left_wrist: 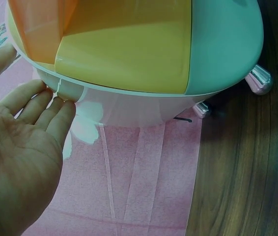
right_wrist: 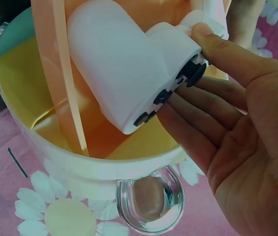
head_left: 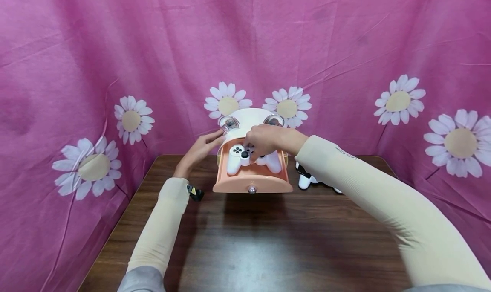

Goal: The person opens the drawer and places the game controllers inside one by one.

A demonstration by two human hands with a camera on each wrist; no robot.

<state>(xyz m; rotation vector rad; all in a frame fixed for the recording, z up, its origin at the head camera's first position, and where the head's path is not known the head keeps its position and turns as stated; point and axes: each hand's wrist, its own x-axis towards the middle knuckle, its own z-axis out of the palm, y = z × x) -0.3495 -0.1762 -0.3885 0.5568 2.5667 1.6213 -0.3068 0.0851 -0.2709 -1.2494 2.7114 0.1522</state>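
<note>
A small white cabinet [head_left: 249,115] with stacked coloured drawers stands at the back of the table. Its top orange drawer [head_left: 230,187] is pulled out by its front. In that drawer is a white game controller [head_left: 235,162] with black buttons and sticks. My right hand [head_left: 264,138] pinches the controller by its middle, thumb on one side and fingers on the other. With its fingers nearly straight, my left hand [head_left: 201,149] touches the cabinet's left side. The left wrist view shows a yellow drawer [left_wrist: 124,54] and a green drawer [left_wrist: 222,44] below the orange one.
Another white controller [head_left: 304,182] lies on the brown wooden table [head_left: 245,241] to the right of the cabinet, partly covered by my right sleeve. Shiny round ears [head_left: 229,123] stick up from the cabinet's top. A pink curtain [head_left: 184,49] with daisies hangs close behind.
</note>
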